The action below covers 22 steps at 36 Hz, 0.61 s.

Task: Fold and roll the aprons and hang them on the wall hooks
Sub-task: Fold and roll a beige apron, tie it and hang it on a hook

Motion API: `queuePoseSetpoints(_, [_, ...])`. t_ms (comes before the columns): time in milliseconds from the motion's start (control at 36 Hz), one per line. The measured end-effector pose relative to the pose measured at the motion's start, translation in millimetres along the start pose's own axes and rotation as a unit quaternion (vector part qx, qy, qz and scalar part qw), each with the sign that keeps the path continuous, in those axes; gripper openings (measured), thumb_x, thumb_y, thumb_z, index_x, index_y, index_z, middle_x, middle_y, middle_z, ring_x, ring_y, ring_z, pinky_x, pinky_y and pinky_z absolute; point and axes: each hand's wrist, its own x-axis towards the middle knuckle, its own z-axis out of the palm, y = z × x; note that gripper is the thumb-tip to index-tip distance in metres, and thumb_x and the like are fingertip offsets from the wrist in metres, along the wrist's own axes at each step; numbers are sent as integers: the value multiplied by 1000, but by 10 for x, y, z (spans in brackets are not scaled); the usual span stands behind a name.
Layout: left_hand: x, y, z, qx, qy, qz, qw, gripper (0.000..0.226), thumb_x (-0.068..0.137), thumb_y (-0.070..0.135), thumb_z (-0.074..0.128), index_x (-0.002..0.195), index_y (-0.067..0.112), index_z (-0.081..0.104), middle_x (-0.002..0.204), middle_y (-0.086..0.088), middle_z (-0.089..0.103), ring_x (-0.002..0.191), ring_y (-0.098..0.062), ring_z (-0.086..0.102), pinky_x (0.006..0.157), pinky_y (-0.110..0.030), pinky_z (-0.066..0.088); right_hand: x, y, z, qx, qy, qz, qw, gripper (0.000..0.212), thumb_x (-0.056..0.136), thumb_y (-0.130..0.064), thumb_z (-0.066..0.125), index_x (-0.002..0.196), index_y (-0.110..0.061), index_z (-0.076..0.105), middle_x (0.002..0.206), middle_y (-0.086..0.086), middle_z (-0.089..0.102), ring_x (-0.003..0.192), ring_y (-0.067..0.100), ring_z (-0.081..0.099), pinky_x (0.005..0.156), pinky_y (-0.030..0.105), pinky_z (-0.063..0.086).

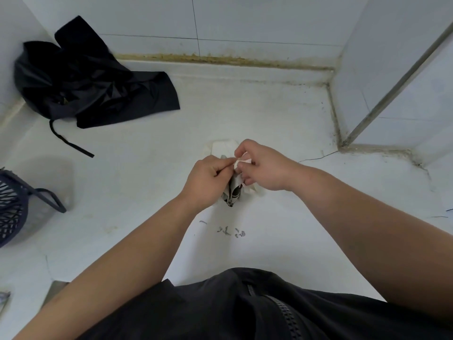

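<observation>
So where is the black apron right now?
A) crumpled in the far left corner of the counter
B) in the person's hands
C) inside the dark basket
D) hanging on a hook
A: the black apron lies crumpled in the far left corner, apart from the basket; the left hand and right hand pinch a light bundle.

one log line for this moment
left hand: pinches light apron roll | right hand: pinches it too | black apron: heaped far left on counter
</observation>
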Motion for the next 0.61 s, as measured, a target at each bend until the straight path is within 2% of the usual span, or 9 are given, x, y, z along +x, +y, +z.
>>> queuePoseSetpoints(56, [-1,6,4,4,-15,0,1000,27,92,23,51,79,34,71,76,-18,62,72,-31,62,57,-32,43,8,-8,-25,-21,9,-16,1000,5,98,-17,48,98,-22,46,82,3,61,87,36,65,84,50,53])
queuePoseSetpoints(111, [-18,28,21,23,-9,5,1000,17,89,24,61,77,17,70,79,-14,56,74,-28,60,57,-36,47,11,-45,-46,-53,11,-44,998,1,97,-18,51,96,-19,52,76,-5,57,82,31,63,85,47,52])
queuePoseSetpoints(194, [-17,33,46,53,28,22,998,23,90,20,65,77,1,67,72,-1,49,66,-18,52,53,-29,46,19,-93,-47,-42,6,-56,998,11,95,-17,55,85,-21,57,72,-2,54,74,22,59,81,45,54])
queuePoseSetpoints(250, [13,26,41,59,35,20,997,27,91,21,64,76,-1,66,71,-5,53,62,-21,53,48,-25,40,25,-97,-47,-7,13,-52,999,16,94,-18,56,80,-25,58,73,-1,52,74,22,60,75,44,57])
queuePoseSetpoints(361, [48,61,36,52,9,20,998,34,93,26,61,77,-3,64,70,-22,61,58,-31,56,41,-20,35,13,-121,-61,-8,31,-68,997,7,95,-20,55,89,-19,59,74,-3,47,71,19,57,65,38,58])
queuePoseSetpoints(472, [40,77,50,68,4,4,998,44,95,26,59,70,-9,54,64,-26,57,47,-21,44,44,-26,33,109,-117,-127,-70,117,-102,985,7,93,-17,58,96,-13,63,72,-11,51,63,2,53,62,27,52])
queuePoseSetpoints(528, [35,70,58,65,10,-15,998,42,95,26,58,70,-8,54,68,-22,55,53,-20,47,46,-26,33,139,-185,-183,40,209,-119,970,8,94,-14,57,101,-18,57,78,-12,55,60,-2,52,59,22,52])
queuePoseSetpoints(583, [37,67,61,52,13,-36,998,41,96,28,57,74,-6,57,69,-16,56,56,-19,49,47,-25,32,154,-253,-276,171,265,-119,942,21,95,-16,54,114,-23,46,93,-7,56,67,-6,55,68,24,57])
queuePoseSetpoints(611, [35,71,58,42,13,-47,998,42,96,31,56,76,-6,58,68,-16,59,55,-19,51,47,-25,33,160,-276,-317,190,269,-105,938,27,96,-17,53,120,-23,44,100,-5,55,73,-8,56,75,25,57])
